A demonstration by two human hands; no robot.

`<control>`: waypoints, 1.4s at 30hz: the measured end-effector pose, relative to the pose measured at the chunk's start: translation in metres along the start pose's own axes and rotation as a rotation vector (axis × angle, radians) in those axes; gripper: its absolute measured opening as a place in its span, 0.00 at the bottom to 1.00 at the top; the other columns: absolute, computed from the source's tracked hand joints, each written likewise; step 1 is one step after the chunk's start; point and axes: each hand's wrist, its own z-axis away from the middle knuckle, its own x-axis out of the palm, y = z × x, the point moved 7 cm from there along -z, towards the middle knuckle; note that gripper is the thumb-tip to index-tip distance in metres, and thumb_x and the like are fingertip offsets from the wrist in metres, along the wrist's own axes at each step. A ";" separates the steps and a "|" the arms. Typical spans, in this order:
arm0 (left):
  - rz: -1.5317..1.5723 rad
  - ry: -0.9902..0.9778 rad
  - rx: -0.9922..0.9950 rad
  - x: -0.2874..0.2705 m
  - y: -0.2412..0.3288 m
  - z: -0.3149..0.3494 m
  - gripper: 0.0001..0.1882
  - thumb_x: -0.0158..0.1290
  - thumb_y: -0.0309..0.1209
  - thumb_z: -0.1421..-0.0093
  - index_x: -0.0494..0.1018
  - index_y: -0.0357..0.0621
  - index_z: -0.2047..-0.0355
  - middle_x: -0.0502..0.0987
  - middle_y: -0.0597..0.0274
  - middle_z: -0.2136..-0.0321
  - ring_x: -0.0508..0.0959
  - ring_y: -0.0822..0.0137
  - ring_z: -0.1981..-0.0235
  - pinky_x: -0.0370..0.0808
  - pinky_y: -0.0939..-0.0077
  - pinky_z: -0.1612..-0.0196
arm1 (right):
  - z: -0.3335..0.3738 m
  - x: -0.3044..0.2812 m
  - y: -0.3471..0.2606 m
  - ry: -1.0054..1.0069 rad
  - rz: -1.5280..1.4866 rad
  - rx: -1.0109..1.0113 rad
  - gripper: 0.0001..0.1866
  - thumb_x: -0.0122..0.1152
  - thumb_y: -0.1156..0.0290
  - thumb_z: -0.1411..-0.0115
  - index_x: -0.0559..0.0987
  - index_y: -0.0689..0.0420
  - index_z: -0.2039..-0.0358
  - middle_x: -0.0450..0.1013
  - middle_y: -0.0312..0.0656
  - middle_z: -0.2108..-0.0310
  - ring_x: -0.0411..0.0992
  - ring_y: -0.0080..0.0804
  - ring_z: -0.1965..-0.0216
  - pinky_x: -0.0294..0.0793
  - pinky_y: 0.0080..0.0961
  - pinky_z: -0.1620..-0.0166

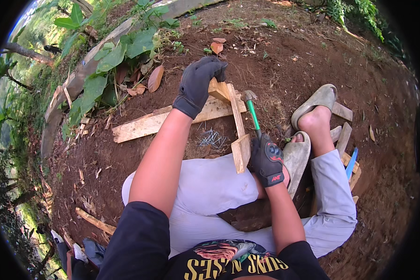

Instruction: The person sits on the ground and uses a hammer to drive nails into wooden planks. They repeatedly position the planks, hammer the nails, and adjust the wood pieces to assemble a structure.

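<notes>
My left hand (pixel 199 86), in a dark glove, is closed around the far end of a small wooden frame. That frame has a narrow strip (pixel 236 112) with a short block (pixel 219 90) at its far end and another block (pixel 241 154) at its near end, close to my knee. Its far end rests over a long pale plank (pixel 147 126) on the soil. In my gloved right hand (pixel 268 161) is a hammer (pixel 253 114) with a green handle, its head up beside the strip. A loose pile of nails (pixel 211 139) lies between the plank and my leg.
Wood offcuts (pixel 343 139) and a blue object (pixel 351 163) lie beyond my sandalled feet on the right. Leafy plants (pixel 121 58) and a curved concrete edging (pixel 81 77) border the left. A wooden stick (pixel 95 220) rests at the lower left.
</notes>
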 end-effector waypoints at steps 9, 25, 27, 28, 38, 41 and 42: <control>0.073 -0.033 0.049 0.000 -0.005 0.001 0.09 0.54 0.21 0.32 0.80 0.33 0.54 0.82 0.55 0.63 0.81 0.64 0.63 0.79 0.68 0.54 | 0.007 -0.012 -0.009 0.069 -0.049 -0.052 0.10 0.56 0.65 0.25 0.80 0.58 0.57 0.78 0.54 0.68 0.79 0.57 0.70 0.76 0.51 0.68; -0.111 -0.077 0.087 -0.003 0.003 0.001 0.08 0.56 0.23 0.33 0.80 0.33 0.56 0.83 0.53 0.60 0.83 0.61 0.58 0.80 0.67 0.50 | 0.004 -0.038 -0.012 0.195 -0.132 0.013 0.14 0.55 0.61 0.24 0.79 0.61 0.55 0.78 0.57 0.68 0.79 0.55 0.71 0.76 0.49 0.69; -0.054 -0.083 0.034 -0.020 0.006 0.007 0.09 0.56 0.23 0.33 0.81 0.33 0.54 0.84 0.52 0.57 0.84 0.60 0.57 0.81 0.66 0.48 | -0.001 -0.037 -0.021 0.154 -0.241 -0.017 0.16 0.53 0.61 0.23 0.79 0.62 0.53 0.78 0.57 0.66 0.79 0.57 0.68 0.76 0.50 0.67; 0.028 -0.097 0.008 -0.025 0.004 0.006 0.10 0.57 0.23 0.34 0.81 0.34 0.53 0.84 0.51 0.56 0.84 0.60 0.55 0.81 0.66 0.47 | 0.001 -0.034 -0.019 0.124 -0.276 -0.010 0.16 0.52 0.61 0.23 0.79 0.62 0.52 0.78 0.57 0.66 0.79 0.58 0.67 0.76 0.51 0.65; -0.712 0.021 -0.826 -0.078 -0.047 0.025 0.34 0.59 0.56 0.36 0.83 0.39 0.44 0.83 0.44 0.44 0.82 0.48 0.44 0.74 0.59 0.37 | 0.007 -0.025 0.006 0.103 -0.319 -0.001 0.17 0.49 0.60 0.22 0.79 0.61 0.56 0.77 0.55 0.67 0.78 0.59 0.67 0.74 0.54 0.64; -0.864 0.255 -0.756 -0.114 -0.098 0.041 0.38 0.57 0.60 0.38 0.83 0.37 0.44 0.82 0.40 0.43 0.81 0.45 0.40 0.74 0.56 0.36 | 0.002 -0.027 -0.011 0.204 -0.236 -0.087 0.16 0.50 0.61 0.22 0.79 0.60 0.58 0.77 0.53 0.69 0.78 0.57 0.69 0.74 0.53 0.67; -0.887 0.270 -0.779 -0.113 -0.111 0.042 0.39 0.57 0.61 0.38 0.82 0.37 0.44 0.82 0.39 0.42 0.81 0.45 0.39 0.74 0.55 0.36 | 0.004 -0.020 -0.011 0.151 -0.205 -0.086 0.16 0.50 0.61 0.22 0.79 0.59 0.58 0.77 0.53 0.69 0.78 0.56 0.70 0.74 0.53 0.68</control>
